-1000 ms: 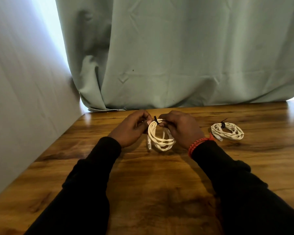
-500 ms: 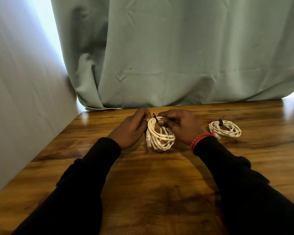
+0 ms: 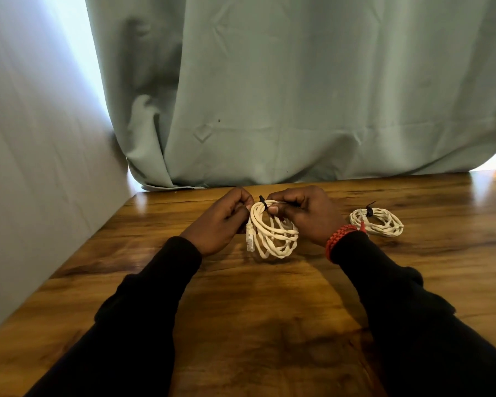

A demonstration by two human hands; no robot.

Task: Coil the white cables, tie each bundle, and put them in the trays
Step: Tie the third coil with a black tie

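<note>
Head view shows my two black sleeves (image 3: 143, 305) reaching out over the brown worktop (image 3: 255, 325). My left hand (image 3: 221, 222) and my right hand (image 3: 307, 216) hold up a coiled white cable (image 3: 272, 236), just above the wood. My left fingers are curled at the side of the loop. My right fingers pinch the top of it, right by the little black tie (image 3: 262, 202). A clear plug (image 3: 250, 239) hangs down. I think I am pulling the tie tight now. I should keep all the loops together and pull slowly, so none slips out. Farther right lies a tied bundle (image 3: 377, 221). I see no trays. Behind hangs a green curtain (image 3: 298, 90).
</note>
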